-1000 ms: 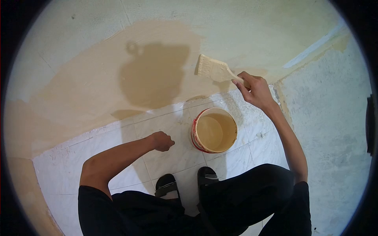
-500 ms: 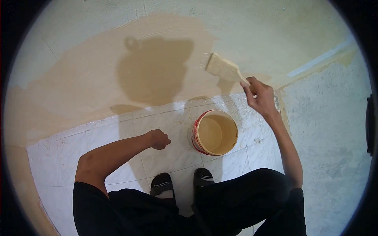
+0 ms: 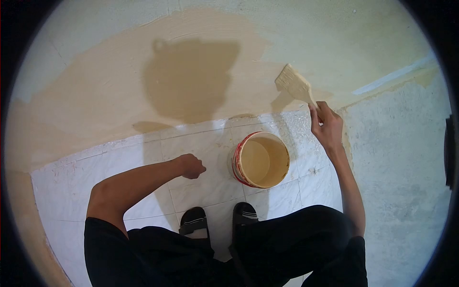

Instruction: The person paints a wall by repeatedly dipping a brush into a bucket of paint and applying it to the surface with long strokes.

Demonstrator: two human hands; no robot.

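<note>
My right hand [image 3: 329, 125] grips the handle of a wide paintbrush [image 3: 295, 85] coated in beige paint. The bristles are at the lower part of the wall [image 3: 114, 91], which carries a broad beige painted patch. Below and left of that hand stands a bucket [image 3: 285, 165] with a red and white outside and beige liquid in it. My left hand [image 3: 192, 166] is held closed over the floor, left of the bucket; whether anything is inside it I cannot make out.
White marbled tiles [image 3: 201, 191] cover the floor, with paint specks near the wall. A grey, rough wall [image 3: 397, 158] rises on the right. My sandalled feet [image 3: 195, 222] are just in front of the bucket. Shadows fall across the painted wall.
My right hand has moved the paintbrush to the right along the wall, and the brush has turned somewhat. The left hand stays nearly in place; the bucket has not moved.
</note>
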